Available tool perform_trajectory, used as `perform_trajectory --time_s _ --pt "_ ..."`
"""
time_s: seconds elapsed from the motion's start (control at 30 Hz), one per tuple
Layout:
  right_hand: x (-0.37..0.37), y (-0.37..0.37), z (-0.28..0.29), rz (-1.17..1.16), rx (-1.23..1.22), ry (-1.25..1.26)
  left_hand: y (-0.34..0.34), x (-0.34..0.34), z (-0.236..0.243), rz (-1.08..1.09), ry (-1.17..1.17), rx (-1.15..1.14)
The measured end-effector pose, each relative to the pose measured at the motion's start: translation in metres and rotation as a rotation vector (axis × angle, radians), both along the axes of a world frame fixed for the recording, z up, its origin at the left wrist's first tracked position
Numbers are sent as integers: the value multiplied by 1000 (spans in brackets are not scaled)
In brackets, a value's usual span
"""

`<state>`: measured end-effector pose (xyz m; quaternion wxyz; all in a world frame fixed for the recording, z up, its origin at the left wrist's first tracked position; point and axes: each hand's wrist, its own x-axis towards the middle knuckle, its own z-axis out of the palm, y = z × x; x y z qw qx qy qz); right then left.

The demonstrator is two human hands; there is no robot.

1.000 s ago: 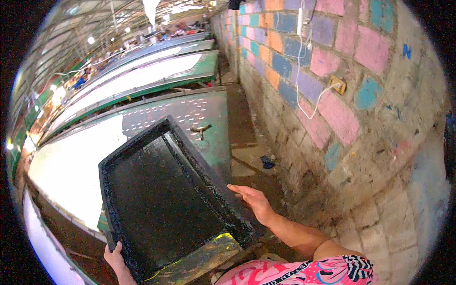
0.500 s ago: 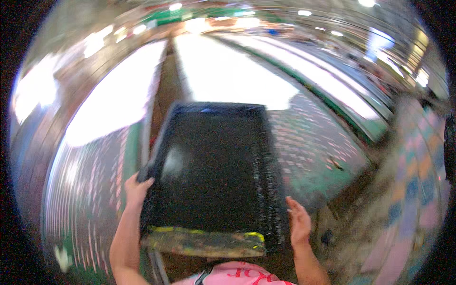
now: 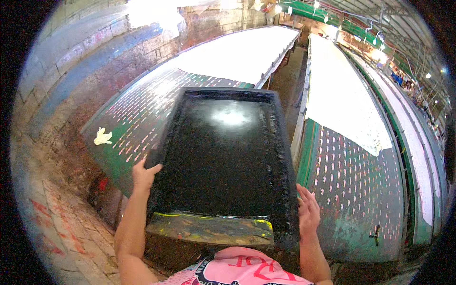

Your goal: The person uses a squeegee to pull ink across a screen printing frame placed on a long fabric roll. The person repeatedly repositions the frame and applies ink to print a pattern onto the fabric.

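Showed, in the middle of the frame, one black, rectangular panel (image 3: pixel 218 175) with a raised rim; looked glossy, with a white patch of glare near its upper end and rough, shiny clots down its right side. Bore along its lower end one dark, worn, board-like strip (image 3: pixel 211 230) with yellow smears at the upper edge. Was held at the left rim by the bare left hand (image 3: pixel 145 176), closed around it with the thumb on top; had the bare right hand (image 3: pixel 308 211) against its right edge, fingers pointing up and loosely bent. Could not tell how firmly the latter gripped, with the thumb out of sight.

Counted, beyond the panel, two long, grey-green, pale-flecked tables, left (image 3: pixel 118 164) and right (image 3: pixel 351 247), each with one white sheet, washed out by glare. Saw one crumpled, cream-coloured scrap (image 3: pixel 102 137) at centre left and one small, dark object (image 3: pixel 375 234) at lower right, too small to identify. Could not count the narrow tables (image 3: pixel 420 175) crowded at the right rim. Found one pink, printed shirt (image 3: pixel 251 263) cut off at the lower edge.
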<state>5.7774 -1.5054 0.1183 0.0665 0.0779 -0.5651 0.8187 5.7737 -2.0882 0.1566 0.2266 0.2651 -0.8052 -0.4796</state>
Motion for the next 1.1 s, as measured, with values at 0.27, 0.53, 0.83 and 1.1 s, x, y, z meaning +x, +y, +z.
perform_trajectory --time_s 0.27,0.53,0.83,1.1 --pt "-46 -116 10 480 -161 -167 -83 183 20 331 21 30" --pt "-92 -262 -1 782 -184 -104 -151 285 16 547 124 170" --pt "-137 -377 -6 909 -68 -53 -226 322 -27 790 -19 30" --pt "-193 -438 1 1017 -42 -28 -218 306 -51 906 193 134"
